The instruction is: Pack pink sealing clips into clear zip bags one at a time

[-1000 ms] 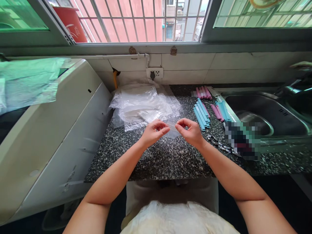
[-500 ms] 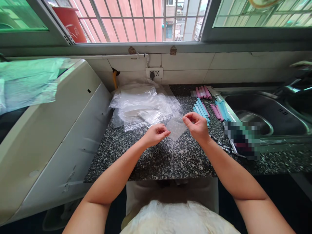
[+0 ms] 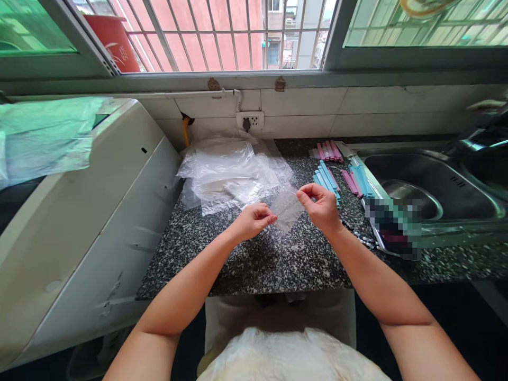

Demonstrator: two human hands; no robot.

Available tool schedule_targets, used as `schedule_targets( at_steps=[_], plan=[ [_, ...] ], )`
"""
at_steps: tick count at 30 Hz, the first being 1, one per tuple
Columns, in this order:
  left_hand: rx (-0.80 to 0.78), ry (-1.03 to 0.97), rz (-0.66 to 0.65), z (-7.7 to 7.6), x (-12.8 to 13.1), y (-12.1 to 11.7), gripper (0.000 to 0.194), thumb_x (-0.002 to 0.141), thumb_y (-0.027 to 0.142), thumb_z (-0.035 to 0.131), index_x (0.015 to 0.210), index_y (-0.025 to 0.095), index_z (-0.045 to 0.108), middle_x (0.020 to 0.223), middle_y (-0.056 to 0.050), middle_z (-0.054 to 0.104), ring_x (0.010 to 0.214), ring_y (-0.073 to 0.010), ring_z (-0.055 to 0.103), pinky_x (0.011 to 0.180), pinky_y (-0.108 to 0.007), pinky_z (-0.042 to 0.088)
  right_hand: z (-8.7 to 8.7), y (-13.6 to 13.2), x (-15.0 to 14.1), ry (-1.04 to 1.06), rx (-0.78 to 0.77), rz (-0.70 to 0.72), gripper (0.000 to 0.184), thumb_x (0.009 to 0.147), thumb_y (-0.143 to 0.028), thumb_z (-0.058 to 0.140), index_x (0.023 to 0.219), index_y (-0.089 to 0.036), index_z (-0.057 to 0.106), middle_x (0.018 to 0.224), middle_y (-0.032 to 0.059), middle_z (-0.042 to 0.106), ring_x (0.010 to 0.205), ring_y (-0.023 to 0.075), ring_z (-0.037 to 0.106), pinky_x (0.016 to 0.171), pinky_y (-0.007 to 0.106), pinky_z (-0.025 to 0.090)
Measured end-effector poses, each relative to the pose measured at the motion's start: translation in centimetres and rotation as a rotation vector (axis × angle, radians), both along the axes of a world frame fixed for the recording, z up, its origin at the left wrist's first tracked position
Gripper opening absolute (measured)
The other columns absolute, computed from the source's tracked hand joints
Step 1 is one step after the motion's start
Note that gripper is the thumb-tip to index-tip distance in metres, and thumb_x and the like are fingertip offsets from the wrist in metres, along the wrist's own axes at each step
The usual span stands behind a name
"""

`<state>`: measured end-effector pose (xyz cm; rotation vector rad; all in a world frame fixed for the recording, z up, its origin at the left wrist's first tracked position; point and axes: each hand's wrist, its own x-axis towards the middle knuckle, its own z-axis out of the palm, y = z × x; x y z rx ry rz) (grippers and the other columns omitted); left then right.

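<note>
A small clear plastic bag (image 3: 287, 209) is stretched between my two hands above the speckled countertop (image 3: 278, 264). My left hand (image 3: 256, 219) pinches its left edge, fingers curled in. Thumb and forefinger of my right hand (image 3: 318, 205) pinch its upper right corner. Just beyond my left hand lies a loose pile of clear plastic bags (image 3: 226, 169). Past my right hand is a bundle of blue sealing clips (image 3: 326, 180), slim strips lying side by side. Pink clips (image 3: 329, 151) lie farther back, and a mixed pink and blue group (image 3: 357, 181) sits by the sink.
A steel sink (image 3: 416, 164) is set into the counter at the right, with a blurred-out packet (image 3: 392, 230) at its near left corner. A pale appliance (image 3: 91, 211) stands at the left. Behind the bags, a wall socket (image 3: 251, 120) holds a plug.
The small bag looks more crinkled between my fingers, its lower corner slightly lower. Both hands keep their pinch in nearly the same place. The whole view has shifted slightly.
</note>
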<state>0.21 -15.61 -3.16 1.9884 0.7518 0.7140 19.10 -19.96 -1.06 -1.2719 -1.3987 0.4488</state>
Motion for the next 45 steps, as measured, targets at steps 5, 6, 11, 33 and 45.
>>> schedule_targets(
  at_steps=[5, 6, 11, 33, 45],
  plan=[
    [0.06, 0.076, -0.001, 0.1, -0.1, 0.2, 0.02, 0.074, 0.033, 0.061, 0.062, 0.017, 0.063, 0.062, 0.0, 0.052, 0.061, -0.0118, 0.048, 0.06, -0.025, 0.038, -0.1, -0.1, -0.2, -0.011, -0.032, 0.045, 0.017, 0.077, -0.032, 0.056, 0.067, -0.018, 0.056, 0.062, -0.0011, 0.053, 0.058, 0.0106, 0.045, 0.058, 0.026, 0.039],
    [0.079, 0.076, 0.013, 0.2, -0.2, 0.2, 0.019, 0.073, 0.035, 0.062, 0.065, 0.018, 0.064, 0.063, 0.0, 0.053, 0.063, -0.0122, 0.048, 0.061, -0.026, 0.038, -0.2, -0.2, -0.3, -0.014, -0.042, 0.054, 0.017, 0.077, -0.033, 0.056, 0.067, -0.018, 0.056, 0.062, -0.0011, 0.053, 0.058, 0.0106, 0.044, 0.057, 0.026, 0.039],
    [0.092, -0.097, 0.111, 0.5, -0.1, 0.0, 0.022, 0.073, 0.039, 0.062, 0.073, 0.017, 0.063, 0.064, 0.0, 0.053, 0.062, -0.0118, 0.046, 0.06, -0.026, 0.039, -0.6, -0.5, -1.4, -0.031, -0.086, 0.137, 0.017, 0.077, -0.032, 0.055, 0.066, -0.018, 0.055, 0.06, -0.0017, 0.052, 0.056, 0.0101, 0.043, 0.055, 0.025, 0.037],
    [-0.155, -0.52, 0.377, 1.4, -0.6, -0.3, 0.027, 0.068, 0.043, 0.066, 0.06, 0.018, 0.06, 0.058, 0.001, 0.055, 0.054, -0.009, 0.046, 0.053, -0.024, 0.038, -1.3, -0.7, -2.7, 0.003, -0.165, 0.278, 0.022, 0.072, -0.041, 0.062, 0.075, -0.019, 0.058, 0.066, -0.0009, 0.056, 0.061, 0.0105, 0.047, 0.058, 0.026, 0.039],
    [-0.219, -0.714, 0.543, 1.2, -0.8, 0.5, 0.027, 0.063, 0.043, 0.072, 0.063, 0.018, 0.062, 0.06, 0.001, 0.062, 0.049, -0.0061, 0.045, 0.051, -0.022, 0.039, -3.5, -0.8, -3.7, -0.182, -0.159, 0.346, 0.015, 0.077, -0.029, 0.058, 0.068, -0.018, 0.062, 0.064, 0.001, 0.062, 0.059, 0.0104, 0.051, 0.056, 0.024, 0.04]
  ],
)
